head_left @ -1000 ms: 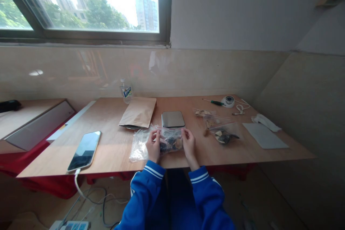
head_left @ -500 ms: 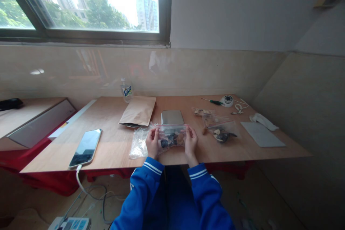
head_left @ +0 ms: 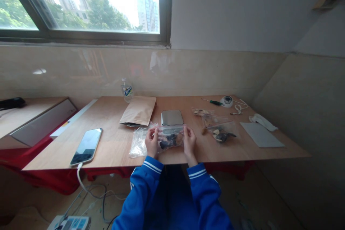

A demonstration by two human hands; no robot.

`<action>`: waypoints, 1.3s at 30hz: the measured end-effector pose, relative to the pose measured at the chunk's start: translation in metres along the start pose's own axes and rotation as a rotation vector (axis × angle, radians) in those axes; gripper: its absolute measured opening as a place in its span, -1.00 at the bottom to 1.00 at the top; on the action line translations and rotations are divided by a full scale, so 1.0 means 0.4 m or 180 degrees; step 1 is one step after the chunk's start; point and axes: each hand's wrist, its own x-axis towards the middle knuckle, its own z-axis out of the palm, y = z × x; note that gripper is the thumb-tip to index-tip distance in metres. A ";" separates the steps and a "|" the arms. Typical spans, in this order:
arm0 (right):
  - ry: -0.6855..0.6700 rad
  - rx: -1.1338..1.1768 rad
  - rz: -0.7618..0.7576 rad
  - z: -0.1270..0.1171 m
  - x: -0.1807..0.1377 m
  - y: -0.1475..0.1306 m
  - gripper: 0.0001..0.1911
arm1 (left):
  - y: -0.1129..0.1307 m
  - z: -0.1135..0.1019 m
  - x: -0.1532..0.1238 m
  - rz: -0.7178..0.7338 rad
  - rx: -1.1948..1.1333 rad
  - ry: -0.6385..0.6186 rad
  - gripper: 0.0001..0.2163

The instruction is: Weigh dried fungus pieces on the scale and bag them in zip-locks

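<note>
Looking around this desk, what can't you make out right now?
All in the head view:
- held clear bag: exact contents blurred behind its plastic
- brown pouch: inside hidden by its own paper
- bottle: label's fine print too small
- black object: cut off by left edge

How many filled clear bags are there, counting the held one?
4: the held bag, between left hand and right hand; then, right of it, the back bag, middle bag and front bag. Overlap may hide others.

Nine o'clock: elongated black object (head_left: 12, 103), cropped; toward six, dark lumps (head_left: 171, 139) in a held clear plastic bag (head_left: 172, 128), indistinct
</note>
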 end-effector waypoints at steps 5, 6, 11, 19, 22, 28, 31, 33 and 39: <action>0.0098 0.0063 -0.0009 -0.001 -0.003 -0.007 -0.57 | -0.007 -0.004 0.002 0.0060 0.0066 0.0023 -0.64; 0.0129 0.0074 -0.0023 -0.001 -0.004 -0.009 -0.58 | -0.007 -0.004 0.002 0.0069 0.0095 0.0042 -0.65; 0.0223 0.0053 -0.0068 -0.003 -0.005 -0.012 -0.59 | -0.007 -0.002 0.002 0.0113 0.0166 0.0080 -0.65; 0.0225 -0.0002 0.0018 -0.003 -0.005 -0.015 -0.57 | -0.006 -0.002 0.003 -0.0005 0.0154 0.0023 -0.61; 0.0192 -0.0132 -0.0135 0.000 -0.004 -0.009 -0.57 | -0.008 -0.002 0.003 -0.0027 0.0166 0.0049 -0.63; 0.0224 -0.0415 -0.0281 0.001 -0.004 0.000 -0.57 | -0.018 -0.004 0.006 0.0071 0.0112 0.0140 -0.64; 0.0250 -0.0472 -0.0257 -0.001 -0.008 -0.004 -0.57 | -0.018 -0.006 0.006 0.0371 0.0416 0.0286 -0.67; 0.0258 -0.0486 -0.0254 -0.002 -0.010 -0.007 -0.57 | -0.016 -0.007 0.005 0.0491 0.0527 0.0333 -0.68; 0.0346 -0.0358 -0.0347 -0.005 -0.013 -0.013 -0.60 | -0.012 -0.010 0.005 0.0410 0.0349 0.0301 -0.71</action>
